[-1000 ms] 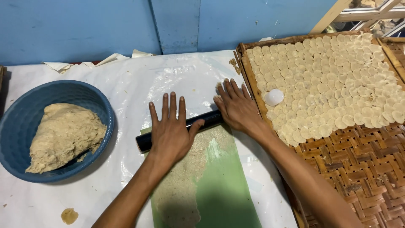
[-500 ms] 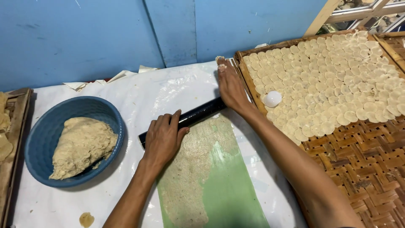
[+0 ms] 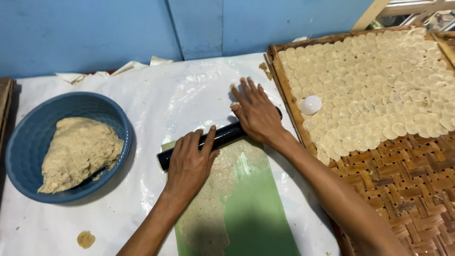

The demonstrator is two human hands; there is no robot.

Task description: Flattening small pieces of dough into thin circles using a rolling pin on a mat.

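A black rolling pin [image 3: 227, 136] lies across the far end of a green sheet [image 3: 258, 208] that carries a thin, flattened layer of pale dough [image 3: 222, 180]. My left hand [image 3: 190, 163] presses flat on the pin's left part, fingers spread. Its right part sits under my right hand [image 3: 256, 113], also flat with the fingers pointing away from me. Neither hand closes around the pin; both rest on top of it.
A blue bowl [image 3: 21, 142] at the left holds a lump of dough [image 3: 78, 151]. A woven bamboo tray [image 3: 403, 185] at the right carries several small round dough discs [image 3: 379, 90] and a white round cutter [image 3: 310, 105]. White plastic [image 3: 156, 99] covers the table; a blue wall stands behind.
Both hands pushed the pin away from me half a second ago, then drew it back towards me. The head camera shifted, so the bowl sits further left.
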